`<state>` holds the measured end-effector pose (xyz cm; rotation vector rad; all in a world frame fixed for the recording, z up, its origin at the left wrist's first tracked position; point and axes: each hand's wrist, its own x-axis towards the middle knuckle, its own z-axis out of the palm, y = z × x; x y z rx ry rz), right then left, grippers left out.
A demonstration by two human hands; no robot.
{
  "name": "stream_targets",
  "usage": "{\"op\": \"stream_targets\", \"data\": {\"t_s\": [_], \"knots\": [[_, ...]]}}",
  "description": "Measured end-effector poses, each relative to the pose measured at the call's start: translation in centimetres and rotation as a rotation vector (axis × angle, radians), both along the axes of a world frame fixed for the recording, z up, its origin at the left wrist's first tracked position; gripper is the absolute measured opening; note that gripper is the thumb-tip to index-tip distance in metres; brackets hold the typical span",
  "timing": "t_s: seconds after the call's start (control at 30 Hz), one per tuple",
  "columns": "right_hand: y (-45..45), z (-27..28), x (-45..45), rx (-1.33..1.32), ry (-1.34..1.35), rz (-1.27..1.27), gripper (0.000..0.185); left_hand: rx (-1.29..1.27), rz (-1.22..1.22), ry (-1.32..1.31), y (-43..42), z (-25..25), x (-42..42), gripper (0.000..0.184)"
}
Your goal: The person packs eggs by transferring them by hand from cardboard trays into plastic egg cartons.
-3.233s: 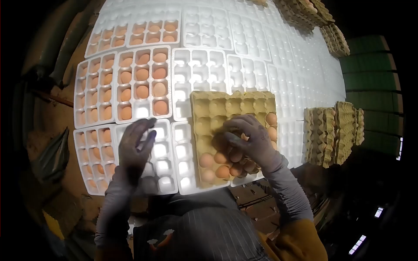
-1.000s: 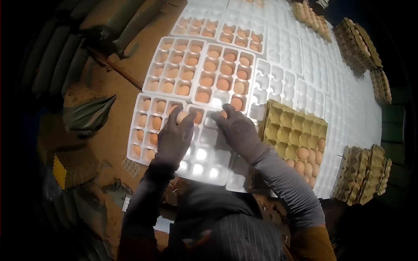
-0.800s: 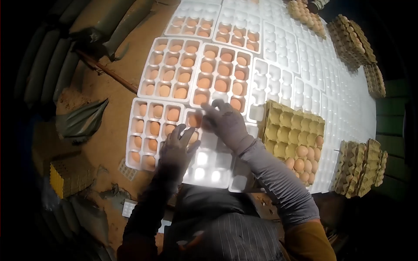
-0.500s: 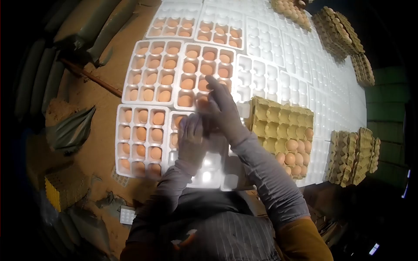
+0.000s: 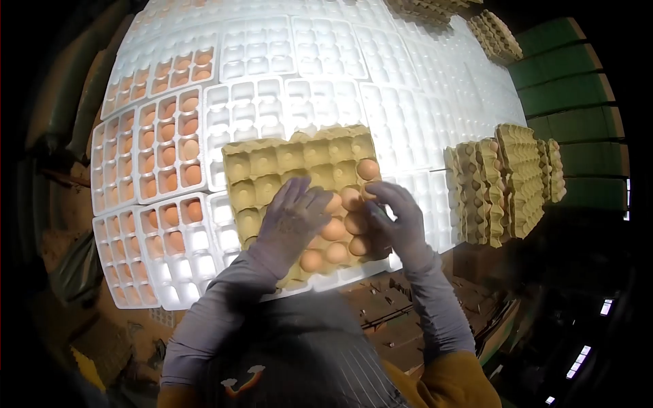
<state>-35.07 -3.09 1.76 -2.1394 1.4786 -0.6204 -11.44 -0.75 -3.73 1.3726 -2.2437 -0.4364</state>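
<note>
A yellowish pulp egg tray (image 5: 262, 163) lies over white foam trays in front of me, with brown eggs (image 5: 333, 229) in its right and near part. My left hand (image 5: 292, 217), in a greyish glove, is above the tray's middle. Its fingers are stretched out and apart, the tips beside an egg (image 5: 332, 202). At the tray's right side, my right hand (image 5: 400, 221), gloved too, has its fingers curled round an egg (image 5: 368, 192) that is partly hidden. To the left, a white foam tray (image 5: 178, 268) holds eggs in its far cells and bare cells nearer me.
Filled foam trays (image 5: 138, 173) line the left side of the surface, and foam trays with bare cells (image 5: 326, 44) spread beyond. Stacked pulp trays (image 5: 520, 183) stand at the right, with another stack (image 5: 495, 35) farther back. Green boxes (image 5: 568, 88) are beyond the right edge.
Both hands have moved from the foam tray at the left to the pulp tray. The view has swung right, and more eggs show in the near foam tray's cells now uncovered.
</note>
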Motion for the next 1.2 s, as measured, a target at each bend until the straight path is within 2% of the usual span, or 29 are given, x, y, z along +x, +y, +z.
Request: {"op": "stream_targets", "data": {"t_s": [0.1,0.2,0.23,0.27,0.33,0.37,0.4,0.47,0.5,0.53,0.6,0.67,0.73,0.77,0.87,0.9,0.93,0.97,1.0,1.07,1.1,1.13,1.2], "knots": [[-4.9,-1.3,-2.3,-0.171,0.141,0.402,0.041,0.043,0.029,-0.113,-1.6,-0.6,-3.0,0.038],[-5.9,-4.1,-2.1,-0.205,0.242,0.654,0.042,0.257,0.092,0.074,-1.9,0.3,-2.2,0.044],[-6.0,-4.5,-2.3,-0.173,0.189,0.639,0.042,0.431,0.177,0.289,-1.8,2.2,-1.5,0.046],[-6.2,-4.6,-2.4,-0.142,0.139,0.626,0.041,0.713,0.295,0.748,-1.4,3.4,-1.0,0.049],[-6.3,-4.3,-2.6,-0.016,0.024,0.535,0.039,0.907,0.527,1.151,-0.5,4.1,1.4,0.049],[-6.2,-3.7,-2.8,0.08,-0.038,0.458,0.038,0.858,0.594,1.541,0.2,4.2,1.5,0.046],[-6.1,-2.9,-3.1,0.177,-0.096,0.38,0.037,0.796,0.796,1.772,-0.2,5.6,0.5,0.035],[-6.5,-2.1,-4.0,0.544,-0.715,0.065,0.032,0.945,0.381,1.804,1.9,1.9,3.5,0.034],[-7.2,-0.8,-4.4,0.704,-0.983,0.01,0.032,1.082,0.584,1.187,2.3,3.7,2.8,0.043],[-8.2,0.5,-4.9,0.862,-1.25,-0.054,0.031,0.802,0.491,0.609,2.6,3.6,1.0,0.052],[-11.4,-2.4,-7.1,0.771,-0.673,0.033,0.033,0.463,0.381,-0.083,4.3,3.1,-1.6,0.047],[-11.4,-0.8,-4.7,0.34,0.172,0.261,0.039,0.447,0.349,-0.169,4.8,2.4,-2.4,0.05],[-11.7,-2.5,-4.1,0.185,0.55,0.457,0.047,0.427,0.344,-0.178,4.6,3.3,-2.4,0.051],[-11.7,-3.9,-4.6,0.023,0.486,0.468,0.042,0.469,0.34,-0.117,4.6,3.3,-2.2,0.048],[-12.0,-1.8,-5.1,0.346,0.226,0.314,0.055,0.848,0.512,0.378,4.8,4.4,-2.2,0.046],[-11.7,-1.6,-5.8,0.59,-0.117,0.142,0.05,0.772,0.468,0.451,4.7,4.4,-2.1,0.046],[-11.8,-0.9,-7.0,0.913,-0.557,0.09,0.042,0.694,0.428,0.522,4.5,4.4,-2.0,0.046],[-11.1,-0.5,-7.5,0.931,-0.685,0.141,0.041,0.617,0.391,0.591,4.4,4.4,-1.9,0.046],[-10.3,0.4,-7.5,0.948,-0.813,0.192,0.04,0.553,0.347,0.39,4.3,4.5,-2.2,0.046],[-9.0,-2.8,-7.8,0.494,-0.409,0.37,0.044,0.41,0.248,-0.012,3.4,5.0,-4.0,0.047],[-8.5,-0.2,-6.7,0.414,0.116,0.442,0.046,0.4,0.243,-0.162,3.1,5.2,-4.7,0.049],[-7.4,-1.6,-6.7,0.034,0.323,0.535,0.041,0.429,0.215,-0.209,2.8,5.2,-5.0,0.051],[-6.9,-2.6,-6.2,-0.05,0.524,0.551,0.036,0.486,0.164,-0.301,2.3,4.9,-5.5,0.055]]}}
